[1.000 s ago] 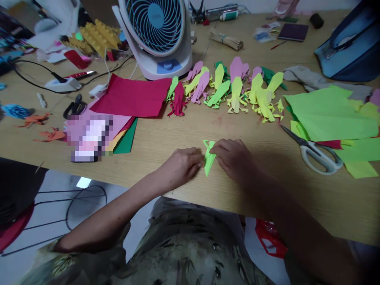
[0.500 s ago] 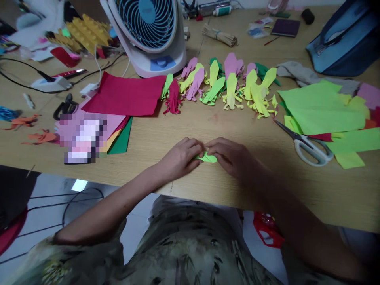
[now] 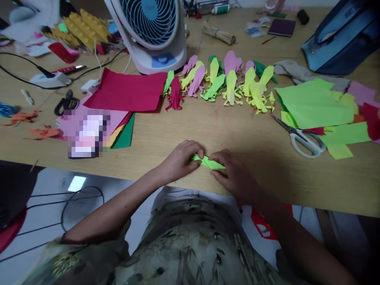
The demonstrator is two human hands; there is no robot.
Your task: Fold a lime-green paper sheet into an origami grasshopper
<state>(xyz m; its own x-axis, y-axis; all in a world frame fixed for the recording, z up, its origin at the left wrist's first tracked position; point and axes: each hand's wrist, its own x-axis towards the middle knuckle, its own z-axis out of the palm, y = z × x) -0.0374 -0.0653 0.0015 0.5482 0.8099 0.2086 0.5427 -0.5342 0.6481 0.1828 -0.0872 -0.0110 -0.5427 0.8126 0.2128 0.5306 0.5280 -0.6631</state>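
Between my hands, close to the table's front edge, lies a narrow strip of folded lime-green paper [image 3: 209, 162]. My left hand [image 3: 183, 160] grips its left end, fingers curled and thumb underneath on the near side. At the other end my right hand [image 3: 233, 170] pinches the paper between thumb and fingers. Creases and a pointed fold show along its middle; both ends are partly hidden by my fingers. Behind it stretches a row of folded paper figures in pink, yellow and green, among them a dark red figure [image 3: 175, 94].
White-handled scissors [image 3: 305, 144] lie at the right beside lime-green sheets [image 3: 317, 103]. To the left are a red sheet [image 3: 127, 91], a blurred-out phone [image 3: 89, 134] and orange paper figures [image 3: 44, 132]. A fan [image 3: 151, 35] stands behind, with a blue bag [image 3: 341, 39] at the far right.
My right hand has shifted toward the table's front edge and slightly right. More of the lime-green paper now shows between my hands, tilted down to the right. The view has shifted a little.
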